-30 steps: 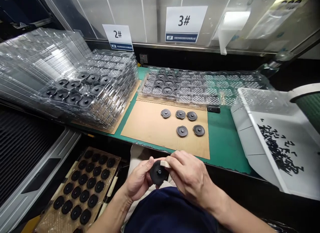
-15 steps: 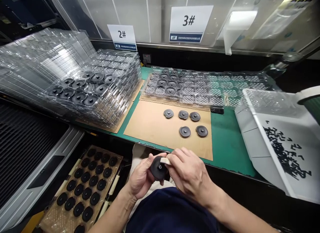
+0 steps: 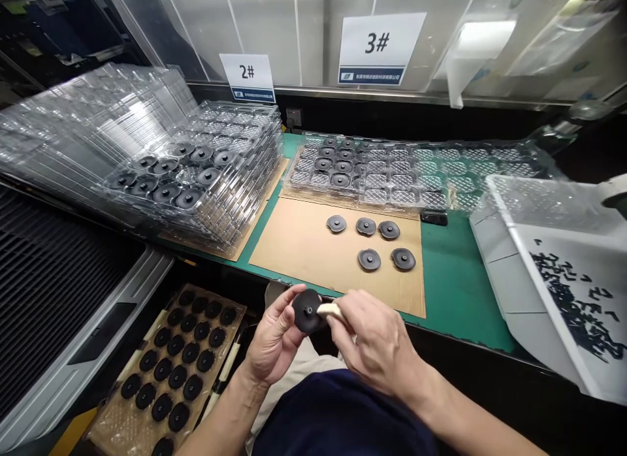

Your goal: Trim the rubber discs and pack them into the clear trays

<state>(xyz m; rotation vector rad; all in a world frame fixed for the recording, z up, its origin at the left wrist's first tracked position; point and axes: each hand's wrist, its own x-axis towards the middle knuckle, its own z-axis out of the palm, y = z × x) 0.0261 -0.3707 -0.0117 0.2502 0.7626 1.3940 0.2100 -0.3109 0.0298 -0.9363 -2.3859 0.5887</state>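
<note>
My left hand (image 3: pixel 275 335) pinches a round black plastic disc (image 3: pixel 305 317) by its edge, a small hub at the centre facing up. In my right hand (image 3: pixel 375 335) is a small cream-coloured tool with a rounded end (image 3: pixel 330 311), which reaches the disc's right edge; the rest of it is hidden by the fingers. Both hands are in front of the table edge, above my lap. Beyond them, several similar discs (image 3: pixel 369 259) lie apart on a cardboard sheet (image 3: pixel 294 240).
Clear plastic trays (image 3: pixel 235 208) are stacked at the left, the top one holding discs. More clear trays (image 3: pixel 382 181) lie behind the cardboard. A white bin (image 3: pixel 514 273) with black scraps stands right. Lower left is a disc-filled tray (image 3: pixel 171 364).
The disc has risen slightly and moved a little left with my left hand. The cream-coloured tool has shifted from over its hub area to its right edge. My view has turned slightly.
</note>
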